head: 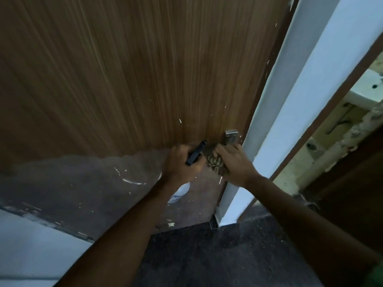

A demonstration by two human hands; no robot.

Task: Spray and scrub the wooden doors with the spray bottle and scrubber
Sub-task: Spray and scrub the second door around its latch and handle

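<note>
One wooden door [128, 79] ahead; left hand [182, 164] grip holds one spray bottle [180, 193]; right hand [234, 162] grip holds one scrubber [215, 163].

both forearms are bare from the wrists back toward the elbows, with no watch, band or glove showing on either. the left hand [182, 162] and right hand [234, 162] wear no rings that can be made out. a scrap of green fabric [376, 274], likely a sleeve, shows at the lower right corner by the right upper arm.
</note>
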